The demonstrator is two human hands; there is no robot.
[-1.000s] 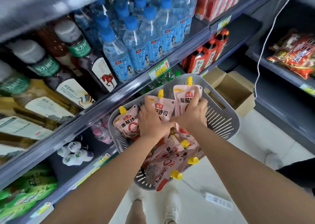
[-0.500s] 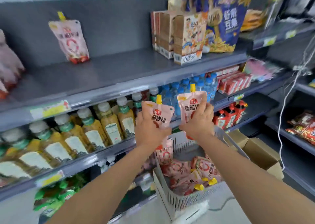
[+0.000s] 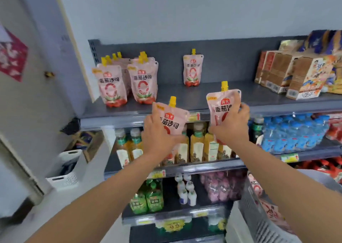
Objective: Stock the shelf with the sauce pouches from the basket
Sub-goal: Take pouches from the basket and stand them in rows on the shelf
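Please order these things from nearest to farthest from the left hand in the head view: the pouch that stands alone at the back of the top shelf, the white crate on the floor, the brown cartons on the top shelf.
From the left hand:
1. Lone pouch, above and slightly right, against the back panel.
2. White crate, lower left, on the floor.
3. Brown cartons, far right on the top shelf.

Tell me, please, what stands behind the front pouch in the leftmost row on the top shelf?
Behind the front pouch more pouches line up, shown mostly by yellow caps; their bodies are covered, so the count is unclear.
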